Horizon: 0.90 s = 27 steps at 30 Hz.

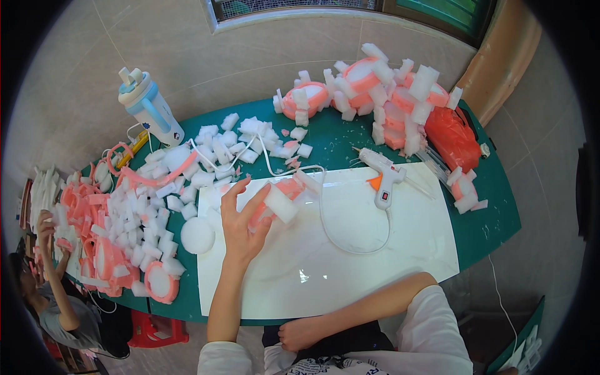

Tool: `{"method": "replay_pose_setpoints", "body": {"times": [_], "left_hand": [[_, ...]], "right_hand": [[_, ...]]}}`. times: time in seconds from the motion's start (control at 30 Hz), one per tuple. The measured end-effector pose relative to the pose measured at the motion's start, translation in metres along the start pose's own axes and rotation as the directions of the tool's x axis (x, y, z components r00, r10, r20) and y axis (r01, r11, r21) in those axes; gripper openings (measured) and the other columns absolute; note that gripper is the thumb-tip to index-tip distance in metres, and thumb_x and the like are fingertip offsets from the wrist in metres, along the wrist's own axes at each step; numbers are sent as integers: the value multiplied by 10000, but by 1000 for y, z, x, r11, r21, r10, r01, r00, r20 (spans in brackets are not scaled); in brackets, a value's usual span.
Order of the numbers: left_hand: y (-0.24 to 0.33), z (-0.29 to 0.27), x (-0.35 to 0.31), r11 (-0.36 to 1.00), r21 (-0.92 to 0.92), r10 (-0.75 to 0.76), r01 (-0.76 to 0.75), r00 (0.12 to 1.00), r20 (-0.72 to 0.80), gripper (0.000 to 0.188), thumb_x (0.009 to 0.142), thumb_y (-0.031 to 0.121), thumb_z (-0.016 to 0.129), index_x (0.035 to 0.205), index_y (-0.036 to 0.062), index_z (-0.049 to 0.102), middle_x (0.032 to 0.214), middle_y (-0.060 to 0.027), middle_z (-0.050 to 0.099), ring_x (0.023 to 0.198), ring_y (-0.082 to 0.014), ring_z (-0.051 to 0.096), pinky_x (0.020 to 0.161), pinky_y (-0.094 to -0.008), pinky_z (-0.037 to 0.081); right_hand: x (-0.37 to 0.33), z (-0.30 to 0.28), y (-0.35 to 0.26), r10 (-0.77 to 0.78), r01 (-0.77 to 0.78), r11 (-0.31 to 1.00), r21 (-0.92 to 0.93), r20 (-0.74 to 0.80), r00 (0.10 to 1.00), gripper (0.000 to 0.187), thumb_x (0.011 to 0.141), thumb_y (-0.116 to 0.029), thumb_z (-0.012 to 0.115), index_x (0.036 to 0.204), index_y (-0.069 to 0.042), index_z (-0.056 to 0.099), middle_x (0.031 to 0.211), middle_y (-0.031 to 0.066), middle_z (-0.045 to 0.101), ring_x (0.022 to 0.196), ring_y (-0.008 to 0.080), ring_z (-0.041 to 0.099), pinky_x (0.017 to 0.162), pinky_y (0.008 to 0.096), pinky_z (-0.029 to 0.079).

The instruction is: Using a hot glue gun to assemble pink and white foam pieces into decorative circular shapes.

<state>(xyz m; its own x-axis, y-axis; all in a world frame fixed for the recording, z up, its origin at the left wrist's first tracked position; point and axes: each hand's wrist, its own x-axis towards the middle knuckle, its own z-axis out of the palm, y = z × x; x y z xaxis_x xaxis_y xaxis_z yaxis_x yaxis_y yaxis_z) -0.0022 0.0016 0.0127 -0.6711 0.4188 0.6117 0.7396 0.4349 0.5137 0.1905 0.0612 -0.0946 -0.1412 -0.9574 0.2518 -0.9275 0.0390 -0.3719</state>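
Observation:
Over the white board [369,275], my left hand [242,222] grips a pink foam ring with white foam blocks [281,203] between thumb and forefinger. Its other fingers stretch upward, apart from the piece. In my lap at the board's front edge rests my right hand [301,334], its fingers curled in, with no object showing in it. To the right of the foam ring, a white glue gun [386,178] with an orange trigger lies on the board. Its white cord loops across the board toward the left.
White foam blocks [219,147] and pink foam rings [161,281] crowd the green table's left side. Finished-looking foam rings [397,103] pile up at the back right beside a red plastic bag [453,137]. A bottle [150,109] stands at the back left. Another person [69,312] works at far left.

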Motion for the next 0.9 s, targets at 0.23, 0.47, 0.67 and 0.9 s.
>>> {"method": "replay_pose_setpoints", "body": {"times": [0.23,0.47,0.67,0.9], "left_hand": [[-2,1,-2,990,-131,-56,47,996,-69,466,629,186,702,1082,100,637,1197,-139,486,1037,-296,455,886,-392,379],[-1,1,-1,982,-171,-98,83,992,-79,434,660,121,704,1084,70,625,987,-93,478,914,-227,476,798,-334,384],[2,0,0,941,-288,-190,177,982,-17,422,676,86,678,1092,58,615,910,-78,441,873,-212,454,790,-296,374],[1,-2,2,914,-335,-236,231,971,26,411,686,79,644,1095,51,612,898,-76,438,869,-213,447,802,-299,371]], "right_hand": [[0,-4,0,-5,5,1000,-4,44,999,154,681,-159,593,648,-12,620,659,111,617,699,265,614,659,348,476],[1,-6,0,0,3,1000,-25,142,990,145,723,-159,574,707,-18,600,699,97,608,734,243,600,694,334,454],[0,0,0,-4,4,1000,-19,-4,1000,166,653,-166,606,613,-7,632,649,122,623,689,273,621,652,353,486],[1,-6,0,-7,7,1000,-3,53,999,175,655,-168,601,643,4,633,660,118,618,684,275,617,640,362,485]]}}
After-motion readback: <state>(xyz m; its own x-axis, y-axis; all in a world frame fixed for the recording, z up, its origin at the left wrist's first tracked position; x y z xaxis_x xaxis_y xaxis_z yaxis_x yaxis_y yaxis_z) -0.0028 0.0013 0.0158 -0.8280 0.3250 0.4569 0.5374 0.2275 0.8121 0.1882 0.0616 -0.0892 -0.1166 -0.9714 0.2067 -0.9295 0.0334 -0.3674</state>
